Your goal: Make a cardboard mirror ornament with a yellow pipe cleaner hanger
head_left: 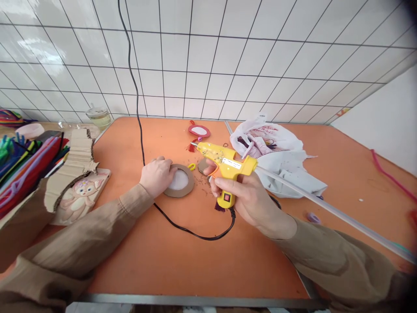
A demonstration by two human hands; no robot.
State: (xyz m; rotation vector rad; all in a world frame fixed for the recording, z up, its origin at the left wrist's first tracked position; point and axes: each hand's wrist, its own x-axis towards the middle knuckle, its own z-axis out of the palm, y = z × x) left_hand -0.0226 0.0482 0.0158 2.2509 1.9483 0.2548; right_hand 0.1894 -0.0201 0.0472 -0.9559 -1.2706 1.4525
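Observation:
My right hand is wrapped round the handle of a yellow glue gun, fingers near its orange trigger. Its nozzle points left, and a long clear glue stick sticks out of its back. My left hand rests at the left edge of a cardboard ring with a white centre, fingers bent together against it. Beside the ring lie a small yellow loop and a round cardboard piece, partly hidden behind my right hand. Farther back is a red oval ring with a white centre and red tassel.
A black cord hangs down the tiled wall and crosses the orange table. White plastic bags lie at right. At left are torn cardboard, coloured pipe cleaners, a bear-patterned case and a lidded jar.

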